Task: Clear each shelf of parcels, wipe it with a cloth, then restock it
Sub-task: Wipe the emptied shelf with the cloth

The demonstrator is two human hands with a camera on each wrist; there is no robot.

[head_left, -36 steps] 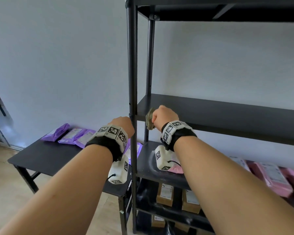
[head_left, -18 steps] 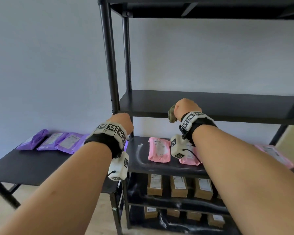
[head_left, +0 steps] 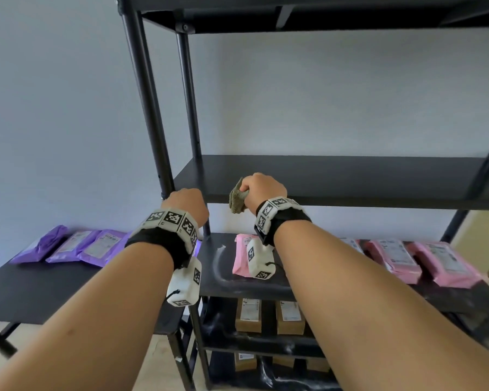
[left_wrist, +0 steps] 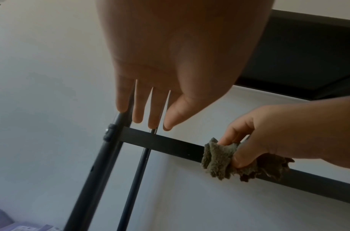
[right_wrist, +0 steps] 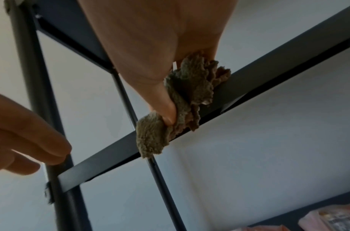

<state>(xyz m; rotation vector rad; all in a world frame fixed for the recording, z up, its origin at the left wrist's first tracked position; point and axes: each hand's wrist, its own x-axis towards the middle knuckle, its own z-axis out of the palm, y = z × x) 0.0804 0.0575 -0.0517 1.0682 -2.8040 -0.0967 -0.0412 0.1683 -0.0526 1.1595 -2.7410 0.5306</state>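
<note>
The black middle shelf (head_left: 350, 176) is bare. My right hand (head_left: 261, 190) grips a crumpled olive-grey cloth (head_left: 238, 197) against the shelf's front edge (left_wrist: 164, 143), near its left end. In the right wrist view the thumb pins the cloth (right_wrist: 152, 140) to the edge (right_wrist: 103, 157). My left hand (head_left: 187, 204) holds nothing. Its fingers (left_wrist: 137, 109) are straight, with the tips at the front-left post (left_wrist: 95, 171). Pink parcels (head_left: 393, 258) lie on the shelf below, and purple parcels (head_left: 76, 244) lie on the side table.
A low black side table (head_left: 40, 294) stands left of the shelf unit. Brown boxes (head_left: 249, 314) fill the lower shelves. The top shelf (head_left: 322, 12) is overhead, and a white wall lies behind. A wet streak (head_left: 218, 266) marks the pink parcels' shelf.
My view has swung right, so more of the shelf unit shows. The right hand with the cloth has shifted slightly right along the front edge. The left hand stays by the post.
</note>
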